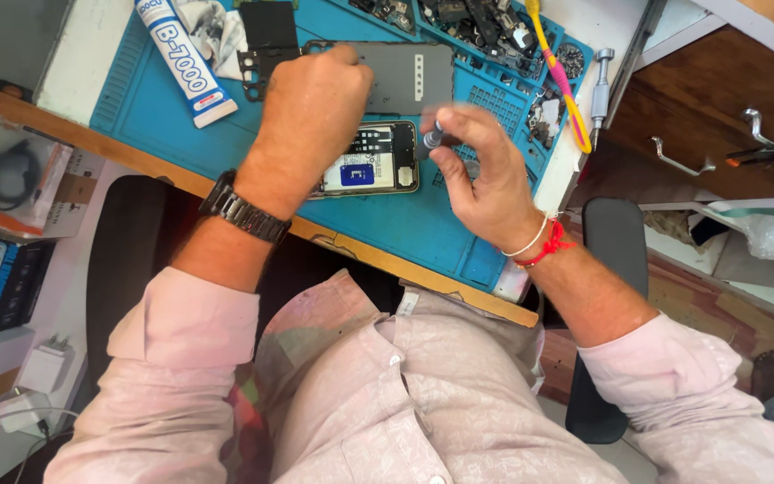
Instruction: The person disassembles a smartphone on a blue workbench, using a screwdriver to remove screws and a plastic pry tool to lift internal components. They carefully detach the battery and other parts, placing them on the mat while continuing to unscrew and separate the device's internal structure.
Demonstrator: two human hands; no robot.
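Observation:
An opened phone (378, 161) with its back removed lies on a blue work mat (172, 116); its battery and dark circuit boards show. My left hand (311, 112) rests on the phone's left part and holds it down. My right hand (481, 170) grips a small grey screwdriver (433, 136) upright, its tip at the phone's right end. A dark grey back cover (414, 76) lies just behind the phone. I wear a dark metal watch (244, 215) on the left wrist and red and white threads (539, 244) on the right.
A white glue tube (183, 58) lies at the mat's back left. Small phone parts fill the tray (477, 22) at the back. A yellow and pink tool (559, 76) and a metal driver (600, 85) lie at the right. Wooden drawers (718, 108) stand to the right.

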